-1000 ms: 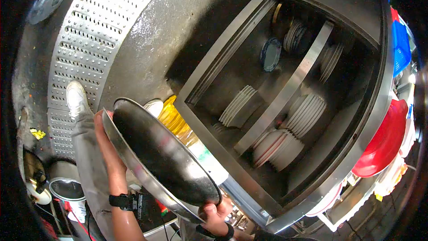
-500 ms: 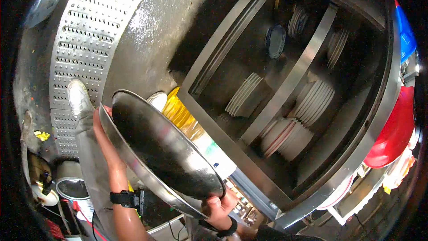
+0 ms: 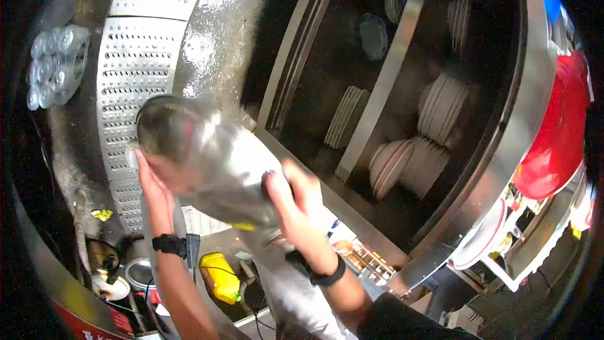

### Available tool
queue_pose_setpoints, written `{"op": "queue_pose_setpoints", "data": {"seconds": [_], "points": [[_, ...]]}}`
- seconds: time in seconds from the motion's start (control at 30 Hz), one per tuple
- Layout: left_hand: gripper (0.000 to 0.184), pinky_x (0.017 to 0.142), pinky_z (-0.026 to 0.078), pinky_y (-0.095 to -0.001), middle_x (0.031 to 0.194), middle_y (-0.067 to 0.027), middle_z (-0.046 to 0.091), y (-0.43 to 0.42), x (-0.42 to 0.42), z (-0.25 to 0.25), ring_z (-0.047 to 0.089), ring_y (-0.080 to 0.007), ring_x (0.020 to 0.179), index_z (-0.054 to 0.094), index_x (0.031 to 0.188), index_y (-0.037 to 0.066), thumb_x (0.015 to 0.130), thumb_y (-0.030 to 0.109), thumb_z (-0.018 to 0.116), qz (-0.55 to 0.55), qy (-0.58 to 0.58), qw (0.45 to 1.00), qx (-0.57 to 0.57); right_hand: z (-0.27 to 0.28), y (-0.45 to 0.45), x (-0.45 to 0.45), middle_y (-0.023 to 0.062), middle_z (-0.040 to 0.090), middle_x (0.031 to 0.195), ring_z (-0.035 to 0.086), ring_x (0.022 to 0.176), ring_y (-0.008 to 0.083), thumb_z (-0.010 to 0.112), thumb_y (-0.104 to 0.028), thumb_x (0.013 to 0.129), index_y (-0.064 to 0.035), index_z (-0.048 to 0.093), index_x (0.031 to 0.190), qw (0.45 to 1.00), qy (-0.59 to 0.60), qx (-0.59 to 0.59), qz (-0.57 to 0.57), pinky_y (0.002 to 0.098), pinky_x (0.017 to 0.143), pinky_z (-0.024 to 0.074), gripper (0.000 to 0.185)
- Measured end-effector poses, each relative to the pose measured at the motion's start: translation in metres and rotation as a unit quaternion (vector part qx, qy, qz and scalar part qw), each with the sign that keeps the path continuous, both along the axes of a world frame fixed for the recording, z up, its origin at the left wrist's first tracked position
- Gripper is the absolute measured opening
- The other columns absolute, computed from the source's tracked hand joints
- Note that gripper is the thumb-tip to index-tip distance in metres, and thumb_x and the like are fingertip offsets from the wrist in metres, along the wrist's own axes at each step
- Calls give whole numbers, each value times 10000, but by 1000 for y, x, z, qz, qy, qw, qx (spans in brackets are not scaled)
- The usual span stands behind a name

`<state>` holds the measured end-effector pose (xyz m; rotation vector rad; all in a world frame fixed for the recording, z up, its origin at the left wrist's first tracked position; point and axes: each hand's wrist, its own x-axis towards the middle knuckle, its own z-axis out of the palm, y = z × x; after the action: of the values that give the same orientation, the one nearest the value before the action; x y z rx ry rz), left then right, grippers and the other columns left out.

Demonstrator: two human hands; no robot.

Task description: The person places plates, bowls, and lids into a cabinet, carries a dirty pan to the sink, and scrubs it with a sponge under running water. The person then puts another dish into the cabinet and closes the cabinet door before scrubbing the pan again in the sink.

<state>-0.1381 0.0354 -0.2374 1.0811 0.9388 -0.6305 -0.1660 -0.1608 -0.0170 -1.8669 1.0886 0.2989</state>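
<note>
Centre-left of frame: metal pan now rotated, blurred; my L hand & R hand clamped at opp. ends, apparently controlling turn.

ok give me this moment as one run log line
left hand: on metal basin, grip unclear | right hand: holding basin | basin: motion-blurred | beside: open steel cabinet, stacked plates inside

A perforated metal grating runs along the grey floor, whose wet surface throws back bright glare just beside the grating's right edge. Dark shadow fills the floor along the left edge of a stainless-steel cabinet; its open interior is dim, crossed by a flat metal bar.
</note>
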Motion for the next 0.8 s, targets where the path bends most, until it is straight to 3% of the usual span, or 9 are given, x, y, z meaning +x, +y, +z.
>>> {"op": "queue_pose_setpoints", "data": {"seconds": [0.07, 0.13, 0.2, 0.3, 0.43, 0.5, 0.6, 0.63, 0.8], "points": [[566, 1065, 307, -333, 1374, -55, 448, -3, 11, 13, 418, -173, 1255, 426, 1353, 41, 951, 431, 506, 1, 14, 999, -38, -24, -18, 26, 92, 417, 605, 395, 582, 120, 532, -209, 921, 6, 467, 761, 998, -10, -68, -13, 297, 540, 370, 276], [460, 1028, 364, -355, 1294, -58, 520, -1, 20, 12, 476, -188, 1195, 452, 1313, 32, 940, 279, 558, -19, 27, 993, -109, -61, -40, 37, 171, 451, 631, 429, 562, 196, 484, -231, 943, 15, 470, 781, 988, -25, -150, 15, 352, 564, 399, 295], [456, 1017, 375, -360, 1273, -65, 532, 4, 28, 9, 494, -195, 1170, 450, 1306, 19, 918, 224, 574, -66, 5, 989, -130, -99, -66, 45, 116, 533, 659, 464, 612, 175, 453, -261, 958, 24, 553, 853, 986, -50, -157, -27, 324, 609, 409, 319], [507, 935, 448, -368, 1236, -114, 546, -5, 55, 22, 547, -216, 1094, 442, 1292, -19, 829, 84, 619, -107, -2, 985, -133, -149, -95, 54, 3, 613, 777, 504, 708, 122, 501, -251, 938, 15, 613, 885, 992, -18, -17, -124, 296, 680, 418, 294], [547, 730, 541, -331, 1056, -141, 607, -39, 105, 69, 630, -240, 876, 487, 1215, -54, 732, 77, 709, -172, 31, 982, -76, -198, -134, 59, 86, 640, 893, 574, 849, 197, 483, -237, 923, 26, 633, 896, 941, -29, 251, -224, 334, 812, 451, 304], [470, 686, 539, -321, 966, -109, 631, -65, 135, 84, 635, -223, 781, 544, 1141, -30, 721, 84, 719, -251, -41, 966, -48, -208, -165, 60, 130, 632, 859, 587, 851, 242, 429, -267, 948, 30, 606, 930, 847, 4, 339, -409, 395, 789, 476, 345], [422, 663, 492, -272, 939, -65, 652, -95, 137, 81, 621, -166, 775, 592, 1106, 33, 710, 89, 726, -286, -225, 926, 101, -286, -244, 25, 186, 599, 985, 592, 862, 291, 428, -351, 953, 29, 521, 1057, 806, -70, 259, -527, 448, 802, 491, 405], [435, 719, 484, -266, 987, -75, 657, -100, 145, 82, 621, -159, 822, 591, 1109, 17, 702, 77, 733, -345, -114, 919, 152, -304, -274, 10, 190, 591, 1026, 595, 868, 296, 439, -378, 951, 34, 486, 1097, 763, -114, 236, -591, 439, 822, 493, 440], [459, 794, 479, -268, 1002, -79, 656, -130, 133, 79, 625, -162, 879, 584, 1105, 0, 681, 16, 759, -212, -148, 951, 171, -315, -373, -43, 175, 535, 1204, 583, 1018, 294, 480, -387, 948, 56, 360, 1286, 875, -199, 13, -442, 406, 931, 462, 570]]}}
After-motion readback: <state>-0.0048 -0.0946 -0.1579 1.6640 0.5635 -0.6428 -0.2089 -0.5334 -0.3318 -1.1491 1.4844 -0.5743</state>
